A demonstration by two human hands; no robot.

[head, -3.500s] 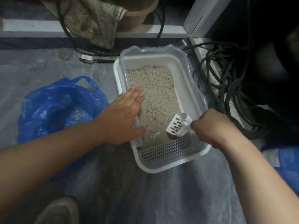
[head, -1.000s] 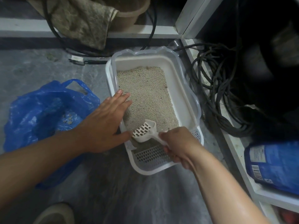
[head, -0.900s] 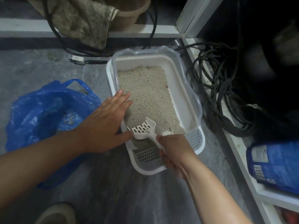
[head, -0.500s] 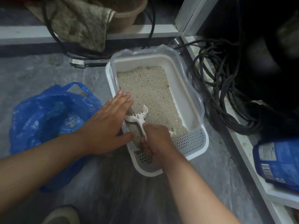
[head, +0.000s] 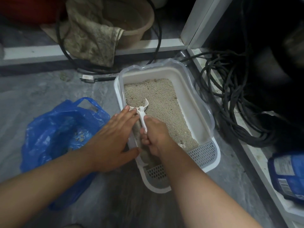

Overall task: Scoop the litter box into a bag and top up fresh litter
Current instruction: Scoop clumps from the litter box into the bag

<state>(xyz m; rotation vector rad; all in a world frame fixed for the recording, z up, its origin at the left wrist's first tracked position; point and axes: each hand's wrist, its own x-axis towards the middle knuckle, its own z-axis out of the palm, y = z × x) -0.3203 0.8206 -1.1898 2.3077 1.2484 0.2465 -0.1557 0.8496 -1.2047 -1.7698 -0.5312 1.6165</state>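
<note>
A white litter box (head: 204,111) with a clear rim guard lies on the grey floor, holding beige litter (head: 158,99). My right hand (head: 155,137) is shut on the handle of a white slotted scoop (head: 142,111), whose head is dug into the litter by the left wall. My left hand (head: 111,139) lies flat with spread fingers on the box's left rim, fingertips touching the scoop head. An open blue plastic bag (head: 56,137) with some clumps inside sits left of the box.
A tangle of black cables (head: 230,102) lies right of the box. A blue litter pack (head: 287,176) rests on a white ledge at the right. A dirty cloth (head: 92,35) hangs over a brown tub behind, with a white sill across the back.
My right hand has crossed from the box's near right corner to its left side and pushed the scoop farther up into the litter. My left hand has stayed on the rim.
</note>
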